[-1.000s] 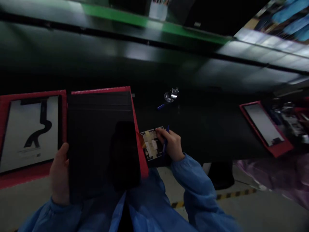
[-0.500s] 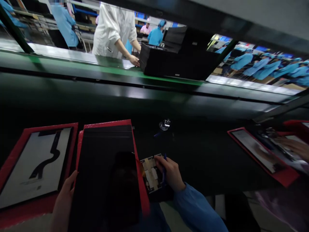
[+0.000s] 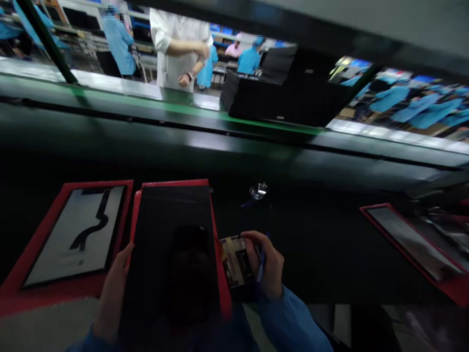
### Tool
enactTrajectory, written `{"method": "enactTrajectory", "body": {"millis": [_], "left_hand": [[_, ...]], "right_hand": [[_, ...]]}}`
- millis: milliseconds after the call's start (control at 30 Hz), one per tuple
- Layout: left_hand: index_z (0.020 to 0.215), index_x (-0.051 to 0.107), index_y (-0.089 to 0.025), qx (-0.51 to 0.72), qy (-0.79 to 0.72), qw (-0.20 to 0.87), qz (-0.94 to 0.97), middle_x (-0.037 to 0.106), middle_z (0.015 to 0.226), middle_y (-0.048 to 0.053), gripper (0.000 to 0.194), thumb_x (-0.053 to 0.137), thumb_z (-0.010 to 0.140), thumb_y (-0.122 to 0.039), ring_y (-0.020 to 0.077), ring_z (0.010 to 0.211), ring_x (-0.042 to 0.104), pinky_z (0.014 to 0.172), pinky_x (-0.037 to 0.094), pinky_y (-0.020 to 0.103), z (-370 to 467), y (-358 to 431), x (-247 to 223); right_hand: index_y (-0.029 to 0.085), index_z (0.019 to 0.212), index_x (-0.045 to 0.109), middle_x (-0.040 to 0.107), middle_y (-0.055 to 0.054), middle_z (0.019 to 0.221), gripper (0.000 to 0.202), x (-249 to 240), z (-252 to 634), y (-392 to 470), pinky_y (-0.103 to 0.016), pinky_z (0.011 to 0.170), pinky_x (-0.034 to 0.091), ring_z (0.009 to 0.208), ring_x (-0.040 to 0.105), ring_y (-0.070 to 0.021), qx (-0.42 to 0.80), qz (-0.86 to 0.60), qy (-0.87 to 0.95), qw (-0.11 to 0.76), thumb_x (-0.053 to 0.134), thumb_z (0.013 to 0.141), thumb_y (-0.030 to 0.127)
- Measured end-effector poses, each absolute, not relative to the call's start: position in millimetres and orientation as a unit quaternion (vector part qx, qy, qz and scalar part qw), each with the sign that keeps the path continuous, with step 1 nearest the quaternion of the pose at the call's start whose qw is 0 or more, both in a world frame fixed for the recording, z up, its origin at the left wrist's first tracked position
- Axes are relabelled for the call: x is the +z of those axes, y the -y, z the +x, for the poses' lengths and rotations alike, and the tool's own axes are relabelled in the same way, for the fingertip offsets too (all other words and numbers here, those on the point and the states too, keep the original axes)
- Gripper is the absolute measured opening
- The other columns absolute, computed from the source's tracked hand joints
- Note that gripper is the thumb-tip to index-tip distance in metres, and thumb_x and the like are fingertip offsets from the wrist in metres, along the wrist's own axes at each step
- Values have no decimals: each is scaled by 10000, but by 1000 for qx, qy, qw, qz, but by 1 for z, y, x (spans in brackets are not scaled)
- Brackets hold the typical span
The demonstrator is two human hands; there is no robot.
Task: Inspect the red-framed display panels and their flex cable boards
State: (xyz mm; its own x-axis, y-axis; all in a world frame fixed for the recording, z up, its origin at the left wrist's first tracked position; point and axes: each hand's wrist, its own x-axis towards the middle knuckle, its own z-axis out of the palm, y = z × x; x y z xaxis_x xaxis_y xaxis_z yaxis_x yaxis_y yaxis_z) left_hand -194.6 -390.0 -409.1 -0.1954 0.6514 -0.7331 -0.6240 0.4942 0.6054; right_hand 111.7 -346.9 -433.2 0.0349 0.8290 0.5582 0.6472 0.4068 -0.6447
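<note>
Two hands work one panel: my left hand grips its 9 o'clock edge, long axis toward 12; my right hand, closed on a pen, touches the board at 3 o'clock.

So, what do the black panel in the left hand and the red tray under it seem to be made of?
The black panel looks like glass or glossy plastic: its dark face mirrors a dim shape. The red tray looks like matte plastic or foam, with a flat, dull red rim; the blur leaves this open. The left hand holds the panel's edge.
</note>
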Motion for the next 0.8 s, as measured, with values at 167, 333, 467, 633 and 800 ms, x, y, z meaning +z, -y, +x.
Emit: {"method": "enactTrajectory", "body": {"millis": [167,333,467,633,800], "left_hand": [[886,724,-158,502,-502,698,-95,678,602,32,368,487,934,-436,186,547,677,491,543,246,-181,382,-383],[1007,732,-168,529,-470,701,-82,725,725,30,372,490,936,-442,190,640,711,557,569,244,-181,384,-388],[1071,723,-176,549,-484,677,-80,761,855,31,324,520,926,-381,229,848,745,737,614,276,-182,383,-389],[1123,715,-172,570,-494,653,-73,772,968,14,329,539,931,-373,222,926,740,799,613,271,-180,382,-384],[1159,700,-172,566,-532,624,-80,777,955,-27,335,457,996,-334,184,968,724,850,593,244,-179,383,-378]], "right_hand": [[235,1206,526,668,-87,1275,244,-394,72,369,-431,1000,534,1211,619,-241,210,-397,744,494,575,970,195],[219,1202,507,648,-100,1319,253,-378,54,366,-554,1129,391,1305,531,-267,183,-341,829,403,602,967,228],[227,1181,515,666,-97,1290,230,-374,50,364,-575,1103,413,1273,557,-279,139,-369,822,411,598,967,211],[263,1061,613,730,-66,1117,117,-379,67,359,-497,927,562,1068,685,-274,137,-448,757,456,552,985,198],[218,1003,705,722,-22,829,155,-418,118,341,-280,622,561,692,699,-171,111,-571,693,426,583,978,309]]}}
